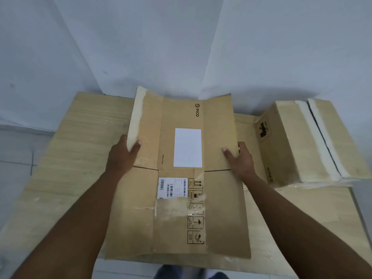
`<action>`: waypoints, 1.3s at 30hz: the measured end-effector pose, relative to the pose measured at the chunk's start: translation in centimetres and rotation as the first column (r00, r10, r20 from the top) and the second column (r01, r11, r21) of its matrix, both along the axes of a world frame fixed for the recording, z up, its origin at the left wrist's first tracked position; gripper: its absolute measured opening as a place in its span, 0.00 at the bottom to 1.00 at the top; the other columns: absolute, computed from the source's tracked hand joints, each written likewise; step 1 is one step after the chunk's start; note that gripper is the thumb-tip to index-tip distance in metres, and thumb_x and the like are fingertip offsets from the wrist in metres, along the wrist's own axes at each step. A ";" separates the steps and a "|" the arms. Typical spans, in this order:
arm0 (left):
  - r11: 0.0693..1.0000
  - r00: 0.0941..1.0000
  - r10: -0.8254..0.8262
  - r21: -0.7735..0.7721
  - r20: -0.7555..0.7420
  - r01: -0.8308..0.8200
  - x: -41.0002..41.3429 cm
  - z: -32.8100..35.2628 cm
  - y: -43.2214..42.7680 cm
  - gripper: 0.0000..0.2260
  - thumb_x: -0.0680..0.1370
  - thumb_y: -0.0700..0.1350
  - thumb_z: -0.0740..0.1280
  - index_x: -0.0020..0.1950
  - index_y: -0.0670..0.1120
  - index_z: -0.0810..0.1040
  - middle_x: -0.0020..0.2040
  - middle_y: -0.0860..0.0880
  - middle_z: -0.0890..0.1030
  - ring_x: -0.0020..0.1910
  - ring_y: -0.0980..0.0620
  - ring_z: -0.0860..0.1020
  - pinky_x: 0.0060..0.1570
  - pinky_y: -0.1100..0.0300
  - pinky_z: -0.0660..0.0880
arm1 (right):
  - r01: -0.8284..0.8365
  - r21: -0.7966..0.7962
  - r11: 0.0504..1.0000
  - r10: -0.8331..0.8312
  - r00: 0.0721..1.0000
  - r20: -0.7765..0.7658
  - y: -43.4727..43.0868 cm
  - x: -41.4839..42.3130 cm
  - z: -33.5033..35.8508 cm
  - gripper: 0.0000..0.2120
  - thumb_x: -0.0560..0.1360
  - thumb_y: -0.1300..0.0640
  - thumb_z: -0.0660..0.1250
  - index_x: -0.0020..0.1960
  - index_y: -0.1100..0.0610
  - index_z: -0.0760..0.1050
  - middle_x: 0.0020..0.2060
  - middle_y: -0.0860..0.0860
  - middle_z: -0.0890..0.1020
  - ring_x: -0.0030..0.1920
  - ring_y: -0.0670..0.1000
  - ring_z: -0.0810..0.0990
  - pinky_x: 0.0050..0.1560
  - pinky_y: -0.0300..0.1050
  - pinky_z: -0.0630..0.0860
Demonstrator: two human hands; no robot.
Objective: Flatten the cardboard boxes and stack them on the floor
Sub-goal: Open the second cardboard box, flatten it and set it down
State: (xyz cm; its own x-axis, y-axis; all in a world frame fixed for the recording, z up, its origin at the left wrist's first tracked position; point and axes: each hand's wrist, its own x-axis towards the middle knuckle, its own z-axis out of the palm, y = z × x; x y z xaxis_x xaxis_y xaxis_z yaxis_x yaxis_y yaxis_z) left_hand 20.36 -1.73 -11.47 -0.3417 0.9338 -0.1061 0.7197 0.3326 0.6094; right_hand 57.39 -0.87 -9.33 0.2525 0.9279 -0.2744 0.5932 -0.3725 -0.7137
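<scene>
Both hands (120,156) (240,160) grip flattened box (181,198) by its side edges.

Tan flattened box (181,198) carries a white blank label (187,147), black symbols; pale wood-grain board (66,158) beneath, grey-white wall (141,47).
</scene>
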 end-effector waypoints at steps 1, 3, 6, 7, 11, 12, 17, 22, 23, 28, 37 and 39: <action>1.000 1.000 -0.007 0.019 0.008 0.006 0.5 0.7 -0.1 0.20 0.80 0.59 0.64 0.56 0.42 0.72 0.47 0.36 0.81 0.48 0.34 0.79 0.45 0.47 0.75 | 0.004 0.025 1.000 -0.004 1.000 -0.004 -0.3 0.6 0.7 0.25 0.77 0.42 0.68 0.65 0.57 0.69 0.57 0.54 0.81 0.55 0.56 0.79 0.55 0.51 0.76; 0.998 1.000 -0.027 0.065 0.009 0.026 1.9 2.0 -0.4 0.20 0.80 0.59 0.64 0.56 0.41 0.72 0.48 0.37 0.81 0.48 0.34 0.79 0.46 0.46 0.76 | 0.011 0.069 0.998 -0.009 1.000 -0.024 -1.1 2.0 2.2 0.24 0.77 0.43 0.69 0.65 0.57 0.70 0.55 0.51 0.80 0.53 0.53 0.78 0.54 0.51 0.76; 0.991 0.998 -0.054 0.125 0.025 0.051 5.0 4.2 -1.0 0.20 0.80 0.58 0.64 0.58 0.41 0.72 0.50 0.37 0.81 0.50 0.34 0.79 0.47 0.46 0.77 | 0.038 0.143 0.989 -0.033 0.999 -0.037 -2.7 4.8 4.7 0.22 0.77 0.45 0.69 0.64 0.58 0.71 0.52 0.48 0.78 0.52 0.50 0.77 0.50 0.45 0.72; 0.987 0.998 -0.061 0.148 0.034 0.055 6.2 4.9 -1.3 0.20 0.80 0.58 0.64 0.57 0.41 0.73 0.50 0.37 0.81 0.49 0.35 0.79 0.47 0.46 0.77 | 0.053 0.168 0.984 -0.050 0.998 -0.024 -3.3 6.0 5.5 0.22 0.77 0.45 0.69 0.63 0.58 0.72 0.51 0.49 0.79 0.51 0.51 0.78 0.49 0.45 0.72; 0.967 0.989 -0.095 0.244 0.109 0.066 12.6 8.2 -2.8 0.17 0.80 0.55 0.66 0.53 0.40 0.74 0.47 0.41 0.81 0.45 0.40 0.79 0.43 0.51 0.75 | 0.120 0.206 0.971 -0.112 0.992 -0.052 -6.5 12.1 8.7 0.19 0.77 0.47 0.66 0.64 0.55 0.71 0.54 0.51 0.81 0.53 0.55 0.81 0.56 0.54 0.78; 0.963 0.985 -0.104 0.262 0.135 0.066 14.4 9.1 -3.4 0.14 0.80 0.52 0.66 0.51 0.40 0.74 0.45 0.42 0.81 0.43 0.42 0.78 0.39 0.53 0.72 | 0.147 0.216 0.965 -0.133 0.988 -0.078 -7.5 13.8 9.5 0.19 0.76 0.47 0.65 0.64 0.53 0.71 0.54 0.51 0.82 0.53 0.55 0.81 0.57 0.54 0.78; 0.938 0.932 -0.211 0.328 0.294 0.109 24.7 13.8 -6.9 0.04 0.76 0.42 0.66 0.49 0.43 0.76 0.42 0.47 0.80 0.38 0.46 0.75 0.34 0.59 0.68 | 0.288 0.265 0.920 -0.235 0.948 -0.214 -14.5 23.9 13.0 0.19 0.75 0.50 0.63 0.66 0.51 0.72 0.54 0.50 0.83 0.52 0.52 0.82 0.57 0.52 0.79; 0.911 0.868 -0.347 0.348 0.356 0.222 36.4 16.5 -9.0 0.06 0.76 0.41 0.65 0.52 0.44 0.77 0.44 0.47 0.81 0.40 0.46 0.76 0.36 0.59 0.69 | 0.393 0.328 0.859 -0.334 0.916 -0.221 -21.4 34.5 15.0 0.18 0.79 0.56 0.62 0.68 0.52 0.71 0.55 0.52 0.82 0.51 0.52 0.82 0.52 0.47 0.77; 0.903 0.854 -0.377 0.348 0.358 0.252 38.8 16.9 -9.2 0.08 0.76 0.41 0.65 0.54 0.44 0.78 0.45 0.47 0.81 0.41 0.46 0.77 0.37 0.59 0.70 | 0.414 0.334 0.847 -0.359 0.908 -0.214 -22.4 36.5 15.2 0.18 0.79 0.57 0.62 0.69 0.52 0.71 0.55 0.52 0.82 0.51 0.52 0.82 0.52 0.47 0.77; 0.848 0.787 -0.512 0.349 0.344 0.399 51.4 17.8 -9.1 0.13 0.79 0.43 0.64 0.64 0.47 0.76 0.49 0.49 0.81 0.42 0.48 0.78 0.37 0.59 0.71 | 0.521 0.358 0.775 -0.486 0.853 -0.191 -26.4 47.3 15.3 0.19 0.80 0.54 0.63 0.71 0.52 0.70 0.59 0.51 0.81 0.57 0.53 0.81 0.60 0.51 0.77; 0.773 0.666 -0.635 0.344 0.393 0.533 76.7 13.8 -4.9 0.16 0.80 0.44 0.64 0.67 0.48 0.75 0.55 0.49 0.82 0.47 0.49 0.79 0.45 0.58 0.70 | 0.673 0.341 0.656 -0.655 0.732 -0.186 -28.8 67.0 12.7 0.19 0.82 0.54 0.62 0.72 0.53 0.69 0.59 0.52 0.80 0.56 0.52 0.80 0.57 0.48 0.77; 0.773 0.666 -0.635 0.323 0.391 0.547 81.9 12.5 -4.5 0.16 0.80 0.44 0.64 0.68 0.47 0.74 0.58 0.48 0.82 0.49 0.49 0.78 0.47 0.59 0.69 | 0.707 0.311 0.635 -0.691 0.700 -0.180 -28.8 71.0 12.0 0.19 0.81 0.55 0.62 0.72 0.52 0.69 0.59 0.53 0.80 0.56 0.53 0.81 0.58 0.50 0.78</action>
